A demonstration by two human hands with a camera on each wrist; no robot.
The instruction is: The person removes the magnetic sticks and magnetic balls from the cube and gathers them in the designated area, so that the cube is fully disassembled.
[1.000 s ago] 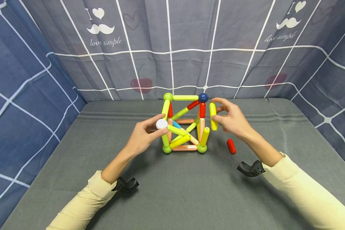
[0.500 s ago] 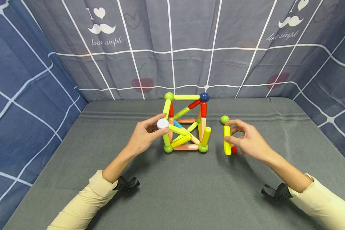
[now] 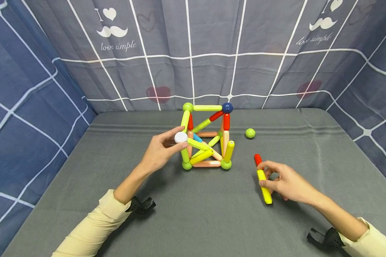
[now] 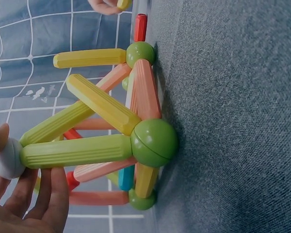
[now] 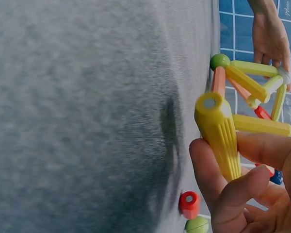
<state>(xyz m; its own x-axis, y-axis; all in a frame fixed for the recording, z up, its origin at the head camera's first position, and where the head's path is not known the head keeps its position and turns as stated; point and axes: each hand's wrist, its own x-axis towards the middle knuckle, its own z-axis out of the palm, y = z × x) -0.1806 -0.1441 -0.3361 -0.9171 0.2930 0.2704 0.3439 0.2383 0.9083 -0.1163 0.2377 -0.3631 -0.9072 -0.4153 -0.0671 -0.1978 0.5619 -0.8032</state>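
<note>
The left hand [image 3: 157, 152] pinched a white ball [image 3: 181, 137] at a corner of the rod frame [image 3: 207, 164], probably to steady that joint. The right hand [image 3: 288, 184], well apart, gripped a yellow rod [image 3: 266, 194] toward its far end (touching the bench [image 3: 193, 221] or not, I couldn't tell), leaving the near end free. A red rod [image 3: 258, 159] lay just beyond, a green ball [image 3: 250, 133] farther back; a yellow upright [image 3: 229, 152] stood between the hands.

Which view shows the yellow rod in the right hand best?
The head view: the yellow rod shows nearly its whole length. The right wrist view is closer but foreshortened; the left wrist view has only a bit at the top edge.
</note>
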